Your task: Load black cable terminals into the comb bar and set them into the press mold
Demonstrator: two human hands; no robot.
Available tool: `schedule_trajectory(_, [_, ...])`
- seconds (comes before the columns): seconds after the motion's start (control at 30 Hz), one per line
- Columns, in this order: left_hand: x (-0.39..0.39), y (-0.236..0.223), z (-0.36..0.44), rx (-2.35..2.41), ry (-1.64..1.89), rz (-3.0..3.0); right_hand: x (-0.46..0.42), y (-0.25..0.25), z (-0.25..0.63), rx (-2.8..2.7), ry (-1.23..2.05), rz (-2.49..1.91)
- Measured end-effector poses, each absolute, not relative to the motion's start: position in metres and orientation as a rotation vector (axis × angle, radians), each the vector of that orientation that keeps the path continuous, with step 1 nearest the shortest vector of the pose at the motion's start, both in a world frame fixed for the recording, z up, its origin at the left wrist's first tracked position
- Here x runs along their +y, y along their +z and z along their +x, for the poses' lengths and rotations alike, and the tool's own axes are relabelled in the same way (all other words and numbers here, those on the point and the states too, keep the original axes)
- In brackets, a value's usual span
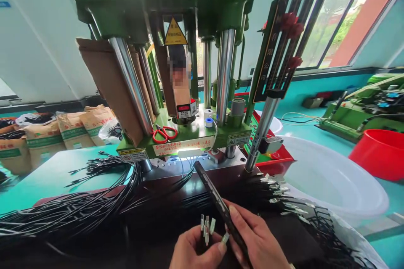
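Two bare hands fill the bottom of my head view, side by side and near each other, low over the black bench (151, 243). On my left, the hand (195, 254) is clamped on a small bunch of plugs (207, 229); their metal ends stick up between thumb and fingers, and one more leans out by the thumb tip, close against the bar. How many I have there I cannot tell for sure. On my right, the other hand (260, 239) is clamped on the dark bar (213, 191), thumb along its upper side. I see the bar tilted, its far end pointing up and leftward at the press (164, 2); whether that end touches anything I cannot tell.

Ahead of me, the press stands on bright steel columns (226, 75), with red-handled scissors (164, 134) lying on its green plate and a blue tape roll (208, 122) to their right. A lamp (189, 151) glows under the plate's front edge. Black cables (72, 210) spread across the bench to my left, and more plug-ended leads (280, 195) lie heaped to my right. Beyond those I make out a white tub (334, 185) and a red bucket (378, 151); paper sacks (44, 138) line the far left.
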State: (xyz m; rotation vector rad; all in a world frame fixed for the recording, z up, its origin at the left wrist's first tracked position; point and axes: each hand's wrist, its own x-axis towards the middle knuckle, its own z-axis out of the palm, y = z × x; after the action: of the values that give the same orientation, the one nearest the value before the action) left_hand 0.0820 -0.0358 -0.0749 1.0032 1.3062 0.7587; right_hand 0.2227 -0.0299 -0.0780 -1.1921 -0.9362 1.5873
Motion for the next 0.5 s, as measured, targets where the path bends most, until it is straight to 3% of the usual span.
schedule_trajectory(0.5, [-0.038,-0.0716,0.0821,1.339,0.669,1.097,-0.0321,-0.0766,0.2214,-1.108,1.462,-1.259])
